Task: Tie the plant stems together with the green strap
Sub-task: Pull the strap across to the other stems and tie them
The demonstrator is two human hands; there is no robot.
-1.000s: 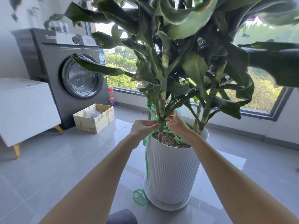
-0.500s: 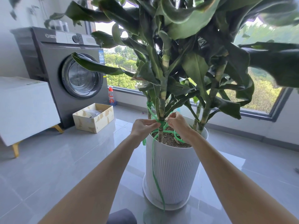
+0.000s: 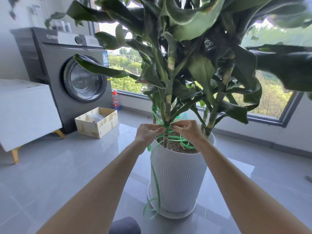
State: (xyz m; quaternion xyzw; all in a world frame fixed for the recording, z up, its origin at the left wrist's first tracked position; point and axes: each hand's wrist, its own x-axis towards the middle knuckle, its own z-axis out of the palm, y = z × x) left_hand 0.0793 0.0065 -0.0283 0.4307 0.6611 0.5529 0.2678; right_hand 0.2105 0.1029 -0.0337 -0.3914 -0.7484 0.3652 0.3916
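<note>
A tall leafy plant with several striped stems grows from a white ribbed pot (image 3: 177,179). The green strap (image 3: 156,179) is wrapped round the front stem (image 3: 167,108) just above the soil, runs up to a stem behind on the left, loops over the soil, and trails down the pot's side to the floor. My left hand (image 3: 147,132) pinches the strap at the left of the front stem. My right hand (image 3: 187,130) pinches it at the right of the same stem. Both hands touch the wrap.
A grey washing machine (image 3: 67,73) stands at the back left, with a white cabinet (image 3: 25,112) in front of it. An open cardboard box (image 3: 97,122) sits on the tiled floor. A red bottle (image 3: 115,100) stands below the window. Big leaves hang overhead.
Both hands have closed in on the front stem, and the strap wrap has tightened round it. The hanging strap tail has swung along the pot's side and curled at its foot.
</note>
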